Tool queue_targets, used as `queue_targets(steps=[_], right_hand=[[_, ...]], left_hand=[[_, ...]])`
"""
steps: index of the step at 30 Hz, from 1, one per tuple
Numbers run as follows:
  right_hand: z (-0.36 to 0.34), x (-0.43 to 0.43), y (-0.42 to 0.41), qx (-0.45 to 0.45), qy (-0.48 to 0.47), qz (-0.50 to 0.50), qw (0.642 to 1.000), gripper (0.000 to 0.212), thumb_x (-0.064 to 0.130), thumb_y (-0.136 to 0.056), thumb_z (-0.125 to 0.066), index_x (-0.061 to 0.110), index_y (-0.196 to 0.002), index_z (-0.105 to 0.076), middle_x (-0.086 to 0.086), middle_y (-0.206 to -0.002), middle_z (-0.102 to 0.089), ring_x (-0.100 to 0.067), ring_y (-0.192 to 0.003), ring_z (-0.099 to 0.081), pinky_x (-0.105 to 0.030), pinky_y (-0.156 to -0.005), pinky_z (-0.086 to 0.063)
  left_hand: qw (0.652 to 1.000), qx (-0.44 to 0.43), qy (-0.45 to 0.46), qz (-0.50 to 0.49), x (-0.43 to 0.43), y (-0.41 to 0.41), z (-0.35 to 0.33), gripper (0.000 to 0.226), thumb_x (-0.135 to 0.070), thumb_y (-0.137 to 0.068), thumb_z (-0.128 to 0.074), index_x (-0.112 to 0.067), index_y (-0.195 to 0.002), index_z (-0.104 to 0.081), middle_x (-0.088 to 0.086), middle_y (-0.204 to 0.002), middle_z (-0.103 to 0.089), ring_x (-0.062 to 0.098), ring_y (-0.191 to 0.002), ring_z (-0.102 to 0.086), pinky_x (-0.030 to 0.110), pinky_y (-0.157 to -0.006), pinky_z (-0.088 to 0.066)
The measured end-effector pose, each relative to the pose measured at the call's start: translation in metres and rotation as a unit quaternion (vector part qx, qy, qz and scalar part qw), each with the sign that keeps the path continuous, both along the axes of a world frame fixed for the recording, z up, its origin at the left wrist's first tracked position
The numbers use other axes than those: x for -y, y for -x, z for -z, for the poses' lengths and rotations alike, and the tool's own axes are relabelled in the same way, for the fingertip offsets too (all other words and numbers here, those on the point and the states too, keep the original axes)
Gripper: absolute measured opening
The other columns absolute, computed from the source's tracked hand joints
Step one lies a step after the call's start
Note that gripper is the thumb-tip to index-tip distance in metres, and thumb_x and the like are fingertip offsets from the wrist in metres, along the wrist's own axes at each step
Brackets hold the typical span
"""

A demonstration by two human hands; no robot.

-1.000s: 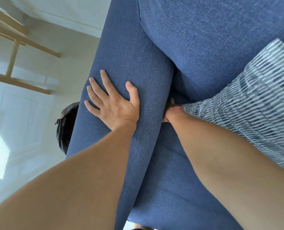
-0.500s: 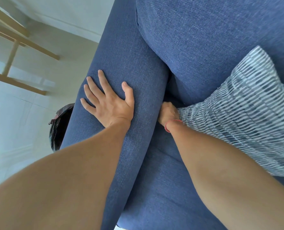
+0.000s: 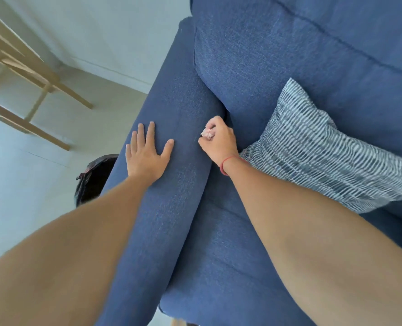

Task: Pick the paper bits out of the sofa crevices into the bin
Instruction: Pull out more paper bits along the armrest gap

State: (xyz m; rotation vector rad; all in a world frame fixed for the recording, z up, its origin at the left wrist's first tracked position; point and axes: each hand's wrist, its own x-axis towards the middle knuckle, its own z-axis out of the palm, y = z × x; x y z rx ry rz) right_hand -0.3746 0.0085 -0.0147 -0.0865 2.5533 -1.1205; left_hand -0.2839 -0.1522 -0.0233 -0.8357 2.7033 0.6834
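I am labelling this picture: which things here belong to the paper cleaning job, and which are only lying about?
Job: right hand, paper bits, sofa crevice, bin, left hand on armrest.
Lying about: striped cushion, wooden frame.

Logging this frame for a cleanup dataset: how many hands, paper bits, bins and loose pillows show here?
Hands: 2, left hand, right hand
Paper bits: 1, paper bit
Bins: 1, bin
Pillows: 1, striped pillow
Total: 5
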Motion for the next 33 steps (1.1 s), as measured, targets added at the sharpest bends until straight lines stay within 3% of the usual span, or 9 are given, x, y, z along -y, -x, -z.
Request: queue_targets(steps=[5, 8, 13, 19, 21, 24, 27, 30, 33], right_hand=[[-0.029, 0.055, -0.018, 0.000, 0.011, -0.117, 0.993, 0.011, 0.020, -0.083, -0.067, 0.015, -0.091, -0.073, -0.004, -0.091, -0.075, -0.023, -0.087, -0.069, -0.037, -0.084, -0.057], [-0.028, 0.072, -0.034, 0.006, -0.021, -0.176, 0.984, 0.014, 0.021, -0.085, -0.069, 0.013, -0.094, -0.074, -0.003, -0.094, -0.073, -0.023, -0.090, -0.068, -0.038, -0.083, -0.057], [-0.021, 0.071, -0.049, -0.017, -0.054, -0.181, 0.982, 0.028, 0.018, -0.084, -0.073, 0.014, -0.112, -0.068, -0.007, -0.109, -0.061, -0.025, -0.102, -0.060, -0.038, -0.087, -0.054], [-0.023, 0.063, -0.049, -0.017, -0.069, -0.198, 0.978, 0.034, 0.018, -0.085, -0.072, 0.020, -0.119, -0.068, -0.006, -0.116, -0.054, -0.025, -0.112, -0.055, -0.043, -0.091, -0.051], [-0.024, 0.060, -0.049, -0.015, -0.081, -0.211, 0.974, 0.037, 0.016, -0.088, -0.068, 0.022, -0.124, -0.065, -0.006, -0.118, -0.053, -0.026, -0.113, -0.054, -0.044, -0.092, -0.051], [-0.026, 0.055, -0.047, -0.010, -0.104, -0.215, 0.971, 0.040, 0.010, -0.093, -0.060, 0.020, -0.132, -0.061, -0.005, -0.124, -0.053, -0.025, -0.116, -0.054, -0.043, -0.095, -0.051], [-0.029, 0.058, -0.047, -0.021, -0.136, -0.207, 0.969, 0.039, 0.004, -0.096, -0.048, 0.018, -0.130, -0.061, -0.004, -0.129, -0.053, -0.025, -0.119, -0.053, -0.043, -0.096, -0.050], [-0.037, 0.076, -0.048, -0.060, -0.156, -0.211, 0.963, 0.037, 0.014, -0.098, -0.047, 0.016, -0.134, -0.056, -0.006, -0.138, -0.049, -0.026, -0.129, -0.045, -0.042, -0.102, -0.045], [-0.038, 0.105, -0.060, -0.048, -0.200, -0.242, 0.948, 0.051, 0.029, -0.098, -0.048, 0.017, -0.147, -0.039, -0.007, -0.158, -0.025, -0.026, -0.146, -0.024, -0.043, -0.116, -0.027]], left_hand=[[0.998, 0.011, -0.037, -0.039, 0.015, -0.061, -0.004, 0.066, -0.056, -0.097, -0.028, -0.028, -0.154, -0.010, 0.001, -0.164, -0.008, 0.021, -0.151, -0.007, 0.044, -0.123, -0.009], [0.994, -0.021, -0.087, -0.062, 0.027, -0.060, -0.012, 0.060, -0.045, -0.098, -0.040, -0.021, -0.151, -0.027, 0.003, -0.159, -0.026, 0.022, -0.148, -0.022, 0.041, -0.120, -0.022], [0.983, -0.088, -0.111, -0.117, 0.041, -0.046, -0.029, 0.035, -0.024, -0.094, -0.051, -0.015, -0.126, -0.059, 0.007, -0.118, -0.064, 0.026, -0.110, -0.060, 0.039, -0.094, -0.049], [0.964, -0.132, -0.208, -0.094, 0.022, -0.023, -0.041, 0.043, -0.037, -0.096, -0.052, -0.019, -0.136, -0.052, -0.008, -0.084, -0.058, 0.012, -0.085, -0.054, 0.029, -0.081, -0.046], [0.971, -0.120, -0.201, -0.055, 0.021, -0.016, -0.037, 0.040, -0.039, -0.094, -0.055, -0.022, -0.130, -0.059, -0.004, -0.087, -0.063, 0.016, -0.088, -0.060, 0.028, -0.076, -0.045], [0.976, -0.124, -0.174, -0.050, 0.023, -0.013, -0.026, 0.027, -0.036, -0.090, -0.062, -0.017, -0.103, -0.075, 0.003, -0.092, -0.072, 0.020, -0.089, -0.066, 0.028, -0.069, -0.049], [0.975, -0.119, -0.175, -0.072, 0.022, -0.014, -0.025, 0.026, -0.031, -0.089, -0.064, -0.007, -0.090, -0.074, 0.006, -0.085, -0.070, 0.019, -0.078, -0.061, 0.024, -0.060, -0.043], [0.976, -0.107, -0.158, -0.102, 0.033, -0.022, -0.032, 0.031, -0.029, -0.092, -0.060, -0.001, -0.083, -0.067, 0.009, -0.078, -0.064, 0.024, -0.073, -0.056, 0.029, -0.064, -0.041], [0.979, -0.079, -0.123, -0.144, 0.060, -0.041, -0.034, 0.031, -0.029, -0.093, -0.055, -0.001, -0.087, -0.067, 0.012, -0.084, -0.067, 0.032, -0.077, -0.061, 0.034, -0.068, -0.047]])
